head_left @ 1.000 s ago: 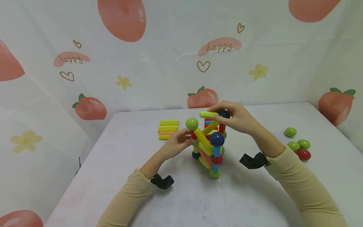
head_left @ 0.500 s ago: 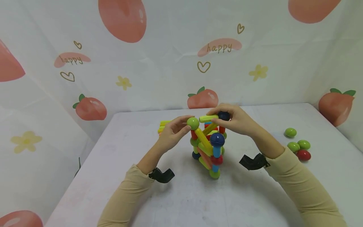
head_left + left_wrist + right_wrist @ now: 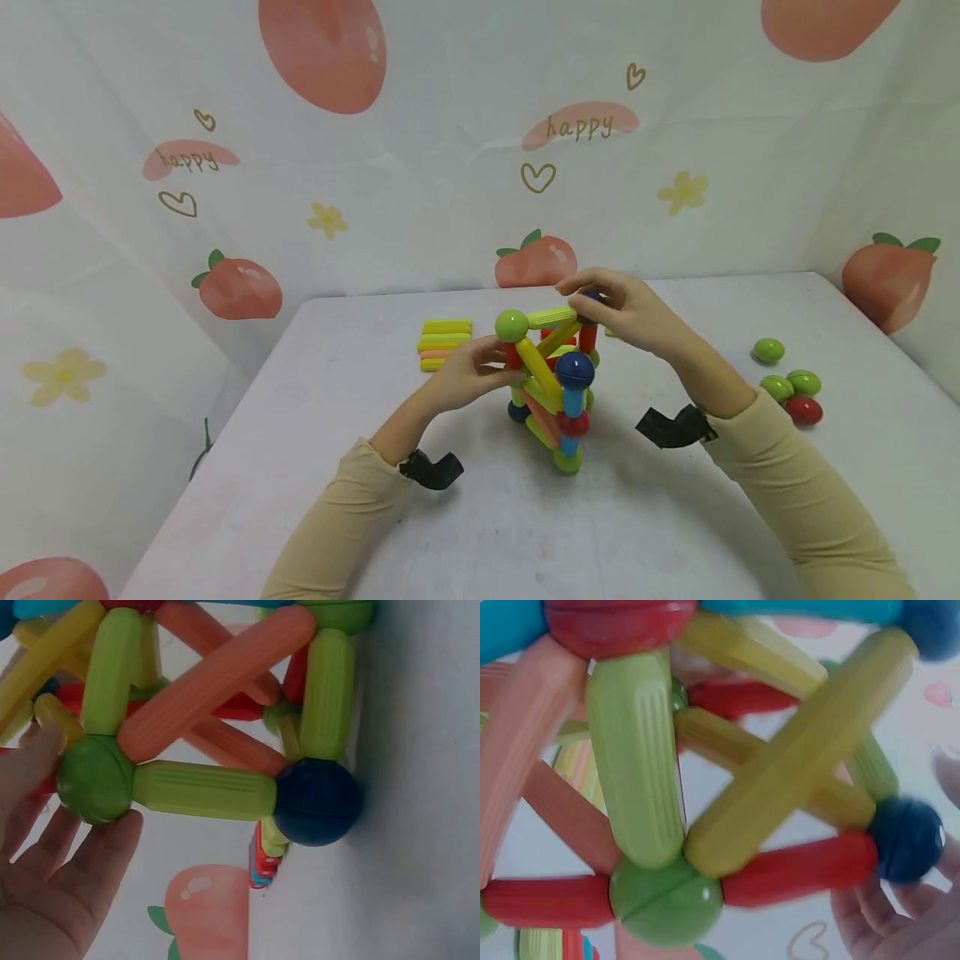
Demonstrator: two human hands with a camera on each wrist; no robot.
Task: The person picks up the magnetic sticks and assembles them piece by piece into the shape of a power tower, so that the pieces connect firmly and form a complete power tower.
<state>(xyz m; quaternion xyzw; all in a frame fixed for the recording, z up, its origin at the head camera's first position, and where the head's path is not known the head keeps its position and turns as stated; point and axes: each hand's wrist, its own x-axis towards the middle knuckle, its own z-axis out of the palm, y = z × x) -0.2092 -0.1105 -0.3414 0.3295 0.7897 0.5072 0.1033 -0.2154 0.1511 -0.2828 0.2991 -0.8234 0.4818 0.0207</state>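
Observation:
A frame of magnetic rods and balls stands upright on the table. My left hand (image 3: 468, 379) is at its left side, and in the left wrist view the thumb and fingers pinch a green ball (image 3: 96, 780) at mid height. Across the top, a yellow-green rod (image 3: 551, 317) reaches from the green top ball (image 3: 512, 326) towards a navy ball (image 3: 907, 838). My right hand (image 3: 633, 312) holds that navy ball, which its fingers mostly cover in the head view. Nearest the front, another navy ball (image 3: 575, 370) tops a blue rod (image 3: 573, 402).
Several yellow, green and orange rods (image 3: 446, 342) lie in a row behind the left hand. More rods (image 3: 550, 333) lie behind the frame, partly hidden. On the right of the table are green balls (image 3: 804, 382) and a red ball (image 3: 804, 410).
The yellow-green rod's left end has come down to meet the green top ball. My left hand rose to that ball, then lowered again; my right fingers shifted from the rod onto the navy ball.

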